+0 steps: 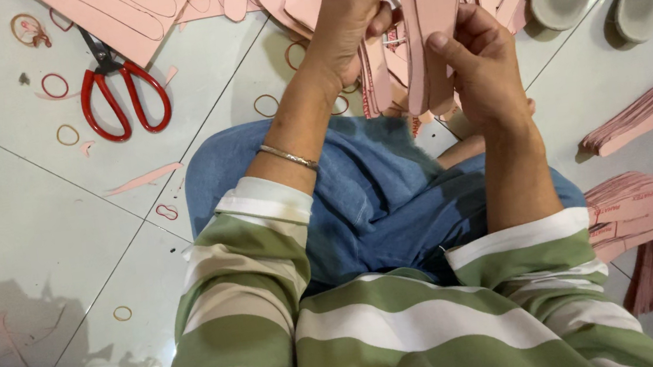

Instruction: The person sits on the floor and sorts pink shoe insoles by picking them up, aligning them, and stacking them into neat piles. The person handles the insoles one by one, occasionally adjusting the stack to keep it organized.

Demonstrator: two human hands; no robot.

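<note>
Pink insoles (429, 21) pinched upright in left hand (349, 27) and right hand (482, 65) — tops cut off.

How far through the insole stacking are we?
Done: banded pink insole stacks lie at the right. In hand: left hand and right hand hold a bunch of pink insoles. Left: loose insoles and rubber bands on the floor.
</note>
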